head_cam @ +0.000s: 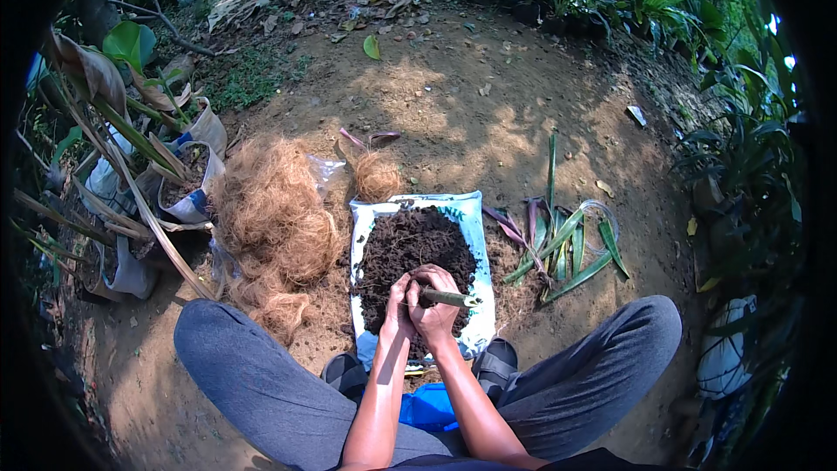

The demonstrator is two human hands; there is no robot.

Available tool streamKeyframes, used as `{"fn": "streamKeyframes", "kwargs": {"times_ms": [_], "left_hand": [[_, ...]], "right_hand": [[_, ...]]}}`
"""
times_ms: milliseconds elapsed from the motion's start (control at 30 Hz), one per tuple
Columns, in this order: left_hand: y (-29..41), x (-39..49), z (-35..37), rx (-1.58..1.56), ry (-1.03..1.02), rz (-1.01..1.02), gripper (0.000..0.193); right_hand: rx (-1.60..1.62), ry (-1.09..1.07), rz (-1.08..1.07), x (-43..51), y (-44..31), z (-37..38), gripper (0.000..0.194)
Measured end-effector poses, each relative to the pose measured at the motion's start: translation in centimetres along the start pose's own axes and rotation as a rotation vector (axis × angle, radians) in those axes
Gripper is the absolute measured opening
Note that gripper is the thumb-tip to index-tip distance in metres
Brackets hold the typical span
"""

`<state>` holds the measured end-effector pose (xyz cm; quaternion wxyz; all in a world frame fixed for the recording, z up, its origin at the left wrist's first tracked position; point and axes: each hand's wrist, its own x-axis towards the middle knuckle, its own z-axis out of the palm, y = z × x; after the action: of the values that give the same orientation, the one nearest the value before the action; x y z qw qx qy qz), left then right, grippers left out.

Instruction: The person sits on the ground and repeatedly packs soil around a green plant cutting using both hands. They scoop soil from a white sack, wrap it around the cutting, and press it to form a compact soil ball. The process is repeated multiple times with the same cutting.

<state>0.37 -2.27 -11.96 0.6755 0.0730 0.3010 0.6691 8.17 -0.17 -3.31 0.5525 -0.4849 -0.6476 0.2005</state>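
Observation:
Over the dark soil, heaped on a flattened white and blue printed plastic sack, my two hands come together in a cupped shape. My left hand and my right hand close around the lower end of a green plant cutting. Its pale cut tip points right, past my right hand. What lies between my palms is mostly hidden. Left of the sack spreads a large loose pile of brown coconut fibre. A small round fibre ball rests at the sack's far edge.
Long green leaves, purple leaves and coiled clear line lie right of the sack. Potted plants in fabric bags stand at left. A blue item is between my sandalled feet. Dense plants border the right side.

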Motion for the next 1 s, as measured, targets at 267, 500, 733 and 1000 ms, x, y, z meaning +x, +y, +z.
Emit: {"fn": "streamKeyframes", "kwargs": {"times_ms": [267, 500, 733, 1000], "left_hand": [[1.4, -1.9, 4.2, 0.002, 0.279, 0.053, 0.021], [0.3, 0.1, 0.9, 0.0, 0.052, -0.031, 0.026], [-1.2, 1.3, -1.5, -0.311, 0.208, -0.153, 0.036], [0.0, 0.5, -0.3, -0.175, 0.148, -0.042, 0.029]], "right_hand": [[0.011, -0.068, 0.044, -0.2, 0.5, 0.2, 0.011], [-0.028, -0.099, 0.183, 0.0, 0.5, -0.2, 0.014], [0.039, -0.254, 0.189, 1.3, 0.0, -0.2, 0.042], [-0.089, -0.263, 0.009, 1.6, -0.9, -0.8, 0.073]]}}
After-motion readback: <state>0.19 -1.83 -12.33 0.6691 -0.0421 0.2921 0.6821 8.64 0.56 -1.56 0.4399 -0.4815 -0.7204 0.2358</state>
